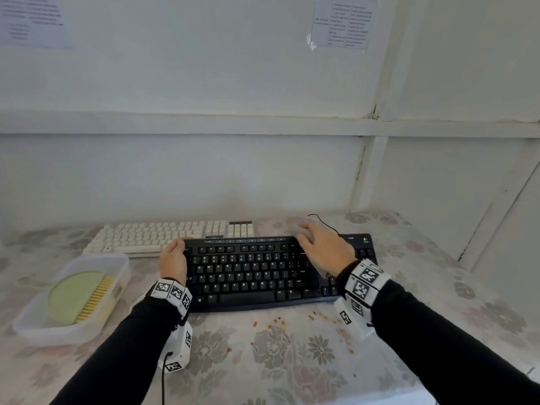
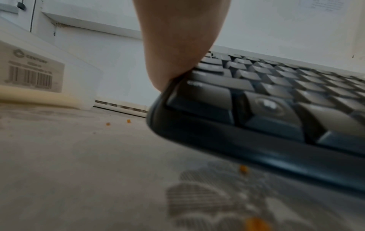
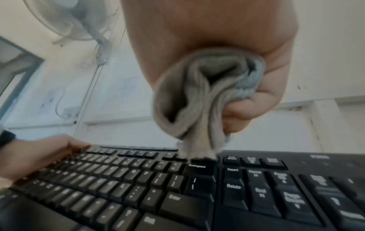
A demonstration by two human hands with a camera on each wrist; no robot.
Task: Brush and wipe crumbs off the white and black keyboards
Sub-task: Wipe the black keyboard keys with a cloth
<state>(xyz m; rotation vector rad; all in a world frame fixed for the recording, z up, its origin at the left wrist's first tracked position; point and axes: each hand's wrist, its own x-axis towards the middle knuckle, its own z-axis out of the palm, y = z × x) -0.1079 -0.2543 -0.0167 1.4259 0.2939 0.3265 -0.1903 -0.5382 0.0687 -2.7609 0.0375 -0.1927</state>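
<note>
- Your left hand [image 1: 173, 260] grips the left end of the black keyboard [image 1: 257, 276], fingers curled over its far corner.
- Your right hand [image 1: 323, 248] clutches a bunched grey cloth [image 3: 205, 100], its tip touching keys nr Backspace.
- White keyboard [image 1: 163, 235] lies just behind the black kbd on the bench [image 1: 277, 361].
- Orange crumbs [image 1: 277, 321] on bench in front.
- Brush [image 1: 95, 298] sits in tub [image 1: 29, 325] at left.

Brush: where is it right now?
In the head view the brush lies inside the translucent tub at the table's left, beside a green disc, left of the black keyboard. Neither hand touches it.
</note>
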